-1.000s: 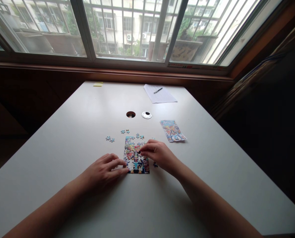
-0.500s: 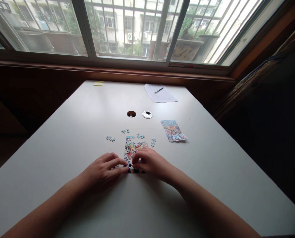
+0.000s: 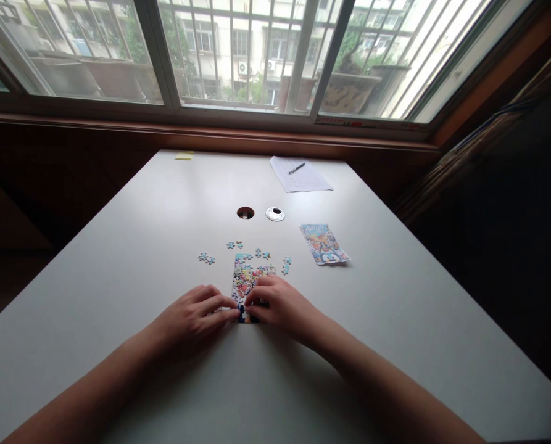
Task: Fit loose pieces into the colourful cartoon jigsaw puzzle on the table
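A small colourful jigsaw puzzle (image 3: 250, 275) lies on the white table (image 3: 118, 265) in front of me. My left hand (image 3: 192, 317) rests flat at its lower left edge, fingers stretched toward the corner. My right hand (image 3: 277, 303) covers the puzzle's lower part, fingers curled and pinched at the lower left area; whatever they pinch is hidden. Loose puzzle pieces (image 3: 205, 258) lie scattered just beyond the puzzle, with more pieces (image 3: 285, 265) at its upper right.
A colourful puzzle packet (image 3: 324, 243) lies to the right. Behind are a cable hole (image 3: 245, 213), its round cap (image 3: 274, 214), a paper sheet (image 3: 300, 176) with a pen (image 3: 296, 168), and a yellow note pad (image 3: 183, 156) near the window edge.
My right hand slid from the puzzle's right middle down and left to its lower left part, uncovering loose pieces at the upper right. My left hand stayed put.
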Motion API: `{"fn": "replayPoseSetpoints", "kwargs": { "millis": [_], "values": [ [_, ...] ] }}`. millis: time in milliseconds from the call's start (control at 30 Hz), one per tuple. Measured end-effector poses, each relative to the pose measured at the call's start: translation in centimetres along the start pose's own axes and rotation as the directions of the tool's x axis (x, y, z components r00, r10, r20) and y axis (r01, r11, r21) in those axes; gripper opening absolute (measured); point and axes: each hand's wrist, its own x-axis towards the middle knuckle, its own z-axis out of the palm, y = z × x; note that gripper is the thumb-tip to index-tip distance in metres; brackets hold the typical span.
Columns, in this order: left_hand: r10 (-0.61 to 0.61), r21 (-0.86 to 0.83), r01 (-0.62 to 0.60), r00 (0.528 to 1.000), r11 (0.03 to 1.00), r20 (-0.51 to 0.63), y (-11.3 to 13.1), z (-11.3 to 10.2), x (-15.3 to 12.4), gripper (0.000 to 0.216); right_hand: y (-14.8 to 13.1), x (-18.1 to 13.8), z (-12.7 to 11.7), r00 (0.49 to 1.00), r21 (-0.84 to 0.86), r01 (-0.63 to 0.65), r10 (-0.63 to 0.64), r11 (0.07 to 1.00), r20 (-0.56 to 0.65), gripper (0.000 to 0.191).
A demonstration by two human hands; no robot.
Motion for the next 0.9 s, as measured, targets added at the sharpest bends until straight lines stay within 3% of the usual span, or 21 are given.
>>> {"fn": "replayPoseSetpoints", "kwargs": {
  "millis": [300, 600, 900],
  "values": [
    [0.008, 0.038, -0.007, 1.000, 0.999, -0.001, 0.4, -0.1, 0.4, 0.036, 0.7, -0.3, -0.6, 0.997, -0.074, 0.081, -0.082, 0.994, -0.013, 0.011],
    [0.012, 0.040, -0.012, 1.000, 0.999, 0.015, 0.4, -0.2, 0.3, 0.036, 0.3, -0.8, -2.2, 0.976, -0.213, 0.203, -0.181, 0.956, 0.122, 0.016],
    [0.044, 0.120, -0.049, 0.998, 0.992, 0.041, 0.5, -0.2, 0.4, 0.035, -1.3, -1.1, -3.1, 0.937, -0.417, 0.337, -0.258, 0.844, 0.235, 0.015]
  ]
}}
